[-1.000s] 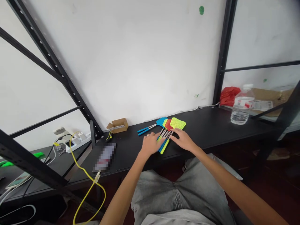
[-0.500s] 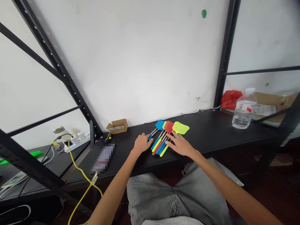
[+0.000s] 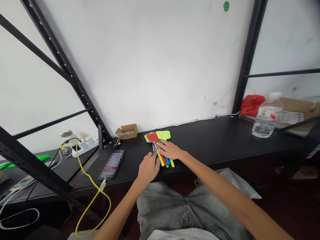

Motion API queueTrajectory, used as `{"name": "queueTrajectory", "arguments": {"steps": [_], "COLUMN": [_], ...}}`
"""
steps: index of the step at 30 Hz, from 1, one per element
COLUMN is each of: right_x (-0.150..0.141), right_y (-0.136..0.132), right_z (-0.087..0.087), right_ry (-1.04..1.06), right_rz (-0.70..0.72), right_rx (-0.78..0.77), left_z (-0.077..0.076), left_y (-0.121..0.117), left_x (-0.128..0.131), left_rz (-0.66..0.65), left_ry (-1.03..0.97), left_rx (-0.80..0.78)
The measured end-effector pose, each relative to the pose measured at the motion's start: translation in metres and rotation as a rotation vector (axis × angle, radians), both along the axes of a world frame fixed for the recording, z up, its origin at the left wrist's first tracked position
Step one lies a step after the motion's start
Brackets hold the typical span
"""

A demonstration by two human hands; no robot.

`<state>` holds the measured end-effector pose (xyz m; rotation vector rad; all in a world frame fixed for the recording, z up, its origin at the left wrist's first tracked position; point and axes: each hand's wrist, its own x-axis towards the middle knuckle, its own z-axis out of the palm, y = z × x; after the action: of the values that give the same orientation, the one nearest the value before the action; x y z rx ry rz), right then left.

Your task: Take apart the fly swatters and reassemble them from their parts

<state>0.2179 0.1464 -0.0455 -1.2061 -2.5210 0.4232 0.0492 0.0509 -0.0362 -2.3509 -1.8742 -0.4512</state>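
Several fly swatters with red, yellow-green and blue heads lie bunched on the black tabletop, their metal shafts and coloured handles pointing toward me. The red swatter head (image 3: pixel 152 137) is beside the yellow-green swatter head (image 3: pixel 163 134); little of the blue shows beneath. My left hand (image 3: pixel 149 168) is at the left side of the bunch, thumb and fingers closed about a blue handle, which they partly hide. Across the shafts from the right lies my right hand (image 3: pixel 171 150), its fingers stretched out and resting on the swatters.
Left of the swatters are a small open cardboard box (image 3: pixel 127 131), a black-and-yellow tool (image 3: pixel 117 142) and a blurred-out phone (image 3: pixel 112 165) with a yellow cable (image 3: pixel 86 173). A water bottle (image 3: pixel 266 116) stands far right by a red bag (image 3: pixel 252 104). Black shelf posts rise on both sides.
The swatters have been drawn leftward into a tighter bunch, their heads now overlapping more. My right hand has moved left with them, close to my left hand. The view has shifted slightly.
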Motion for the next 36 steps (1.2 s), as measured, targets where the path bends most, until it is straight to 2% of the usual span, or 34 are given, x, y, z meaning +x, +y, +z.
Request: {"name": "queueTrajectory", "arguments": {"steps": [4, 8, 11, 15, 24, 27, 29, 33, 36], "right_x": [-0.043, -0.056, -0.045, -0.019, 0.008, 0.025, 0.042, 0.071, 0.081], "right_y": [0.007, 0.011, 0.013, 0.015, 0.015, 0.021, 0.028, 0.04, 0.043], "right_z": [0.0, 0.0, -0.002, -0.005, -0.003, 0.001, 0.004, 0.008, 0.006], "right_ry": [0.044, 0.081, 0.08, 0.055, 0.141, 0.215, 0.289, 0.426, 0.617], "right_rz": [-0.026, -0.032, -0.066, -0.139, -0.463, -0.617, -0.658, -0.618, -0.566], "right_rx": [-0.013, 0.004, 0.067, 0.122, 0.148, 0.01, -0.112, -0.297, -0.404], "left_z": [-0.002, -0.003, -0.005, -0.007, -0.004, 0.0, 0.002, 0.006, 0.01], "left_y": [0.008, 0.02, 0.026, 0.03, 0.024, 0.022, 0.022, 0.028, 0.036], "left_x": [-0.027, -0.029, -0.017, -0.006, -0.007, -0.011, -0.016, -0.024, -0.009], "left_rz": [0.111, 0.031, -0.013, -0.011, 0.03, 0.051, 0.05, 0.067, 0.085], "left_ry": [-0.092, -0.128, -0.066, -0.022, -0.012, 0.0, 0.007, 0.049, 0.035], "left_rx": [0.048, 0.034, -0.006, -0.018, -0.063, -0.053, -0.052, -0.037, 0.083]}}
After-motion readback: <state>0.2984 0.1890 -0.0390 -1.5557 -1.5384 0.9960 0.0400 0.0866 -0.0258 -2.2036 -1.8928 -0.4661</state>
